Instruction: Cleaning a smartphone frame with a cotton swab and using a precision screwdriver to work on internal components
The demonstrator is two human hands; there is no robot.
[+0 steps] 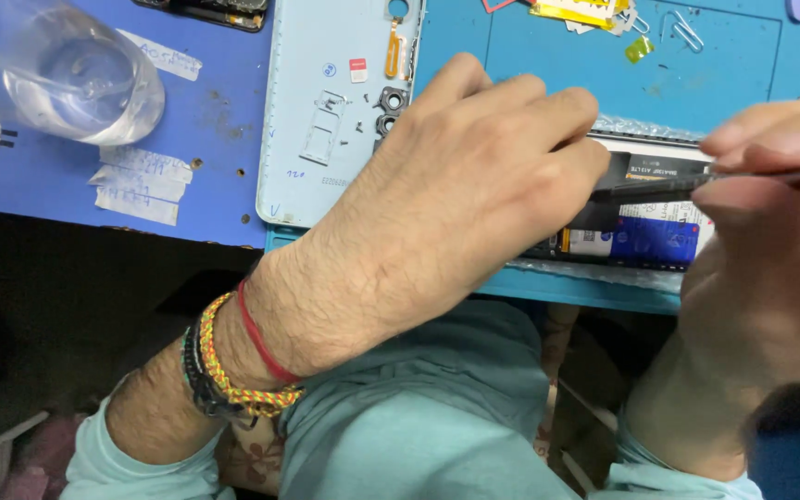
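Tweezers (pixel 696 182), thin and stiff, pinched mid-shaft in right hand (pixel 770 278); left hand (pixel 474 185), fingers curled, steadies fragile opened phone (pixel 641 236) at nine o'clock.

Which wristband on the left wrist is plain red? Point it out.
The thin red thread wristband, nearest the hand; the others are a yellow-and-red braided wristband and a dark braided wristband.
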